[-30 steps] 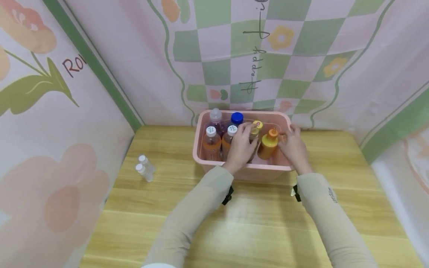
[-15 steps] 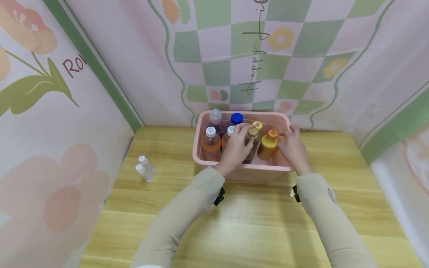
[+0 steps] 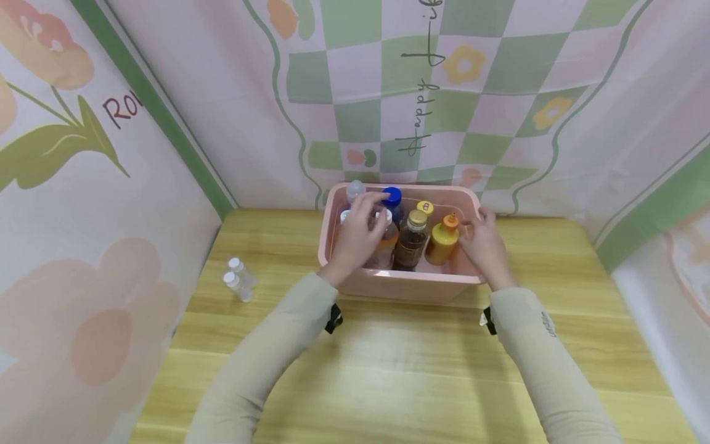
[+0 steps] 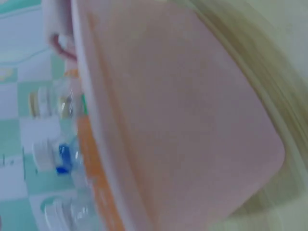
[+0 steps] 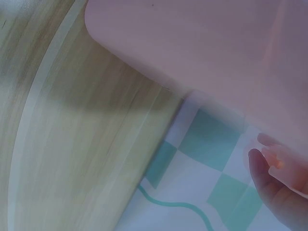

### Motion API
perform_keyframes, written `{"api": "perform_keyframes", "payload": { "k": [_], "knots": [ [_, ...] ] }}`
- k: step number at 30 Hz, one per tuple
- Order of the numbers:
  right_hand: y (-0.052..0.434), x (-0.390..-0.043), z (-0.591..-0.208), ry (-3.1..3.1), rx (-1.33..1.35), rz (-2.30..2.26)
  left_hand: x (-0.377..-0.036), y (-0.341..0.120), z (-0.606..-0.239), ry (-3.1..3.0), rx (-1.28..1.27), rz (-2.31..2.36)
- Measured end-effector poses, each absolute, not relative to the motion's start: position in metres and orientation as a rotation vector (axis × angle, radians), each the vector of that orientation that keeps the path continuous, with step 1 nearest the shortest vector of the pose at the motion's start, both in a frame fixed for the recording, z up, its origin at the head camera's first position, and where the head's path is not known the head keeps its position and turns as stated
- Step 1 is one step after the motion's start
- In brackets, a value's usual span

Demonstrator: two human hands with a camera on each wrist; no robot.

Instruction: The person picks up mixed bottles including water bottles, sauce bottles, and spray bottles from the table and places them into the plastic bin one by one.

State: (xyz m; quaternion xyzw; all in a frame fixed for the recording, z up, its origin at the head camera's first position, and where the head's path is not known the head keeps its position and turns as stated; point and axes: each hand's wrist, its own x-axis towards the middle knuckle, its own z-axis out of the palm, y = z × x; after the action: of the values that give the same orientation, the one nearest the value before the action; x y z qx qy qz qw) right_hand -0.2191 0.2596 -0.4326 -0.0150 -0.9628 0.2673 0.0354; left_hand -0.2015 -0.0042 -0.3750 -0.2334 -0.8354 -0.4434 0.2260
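A pink plastic bin (image 3: pixel 410 287) stands on the table with several upright bottles inside. My left hand (image 3: pixel 355 240) hovers over the bin's left part, its fingers bent loosely above the white-capped bottles (image 3: pixel 387 243), partly covering them; it appears to hold nothing. Right of it stand a dark brown bottle (image 3: pixel 412 245) with a gold cap and a yellow squeeze bottle (image 3: pixel 442 245) with an orange nozzle. Behind are a blue-capped bottle (image 3: pixel 392 197), a yellow cap (image 3: pixel 424 208) and a clear domed cap (image 3: pixel 355 190). My right hand (image 3: pixel 484 250) grips the bin's right rim, fingers (image 5: pixel 262 168) curled over it.
Two small clear bottles (image 3: pixel 238 280) with white caps are on the wooden table (image 3: pixel 421 370), left of the bin. A patterned curtain (image 3: pixel 355 80) hangs right behind the bin. More printed fabric walls the left and right sides.
My left hand has left the gold-capped brown bottle, uncovering it, and moved left over the white-capped bottles. My right hand keeps its place on the rim.
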Motion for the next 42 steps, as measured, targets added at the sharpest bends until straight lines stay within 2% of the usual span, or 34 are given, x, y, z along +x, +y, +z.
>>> {"api": "perform_keyframes", "payload": {
  "k": [14, 29, 34, 42],
  "knots": [
    [0.260, -0.218, -0.433, -2.955, -0.044, 0.822, -0.217, -0.072, -0.359, -2.174, -0.308, -1.415],
    [0.260, -0.219, -0.433, -2.956, -0.044, 0.834, -0.226, -0.153, -0.389, -2.489, 0.050, -1.445],
    [0.259, -0.218, -0.432, -2.957, -0.047, 0.829, -0.225, -0.175, -0.397, -2.645, 0.077, -1.371],
    [0.259, -0.217, -0.432, -2.956, -0.050, 0.829, -0.219, -0.200, -0.398, -2.885, -0.032, -1.245]
  ]
}}
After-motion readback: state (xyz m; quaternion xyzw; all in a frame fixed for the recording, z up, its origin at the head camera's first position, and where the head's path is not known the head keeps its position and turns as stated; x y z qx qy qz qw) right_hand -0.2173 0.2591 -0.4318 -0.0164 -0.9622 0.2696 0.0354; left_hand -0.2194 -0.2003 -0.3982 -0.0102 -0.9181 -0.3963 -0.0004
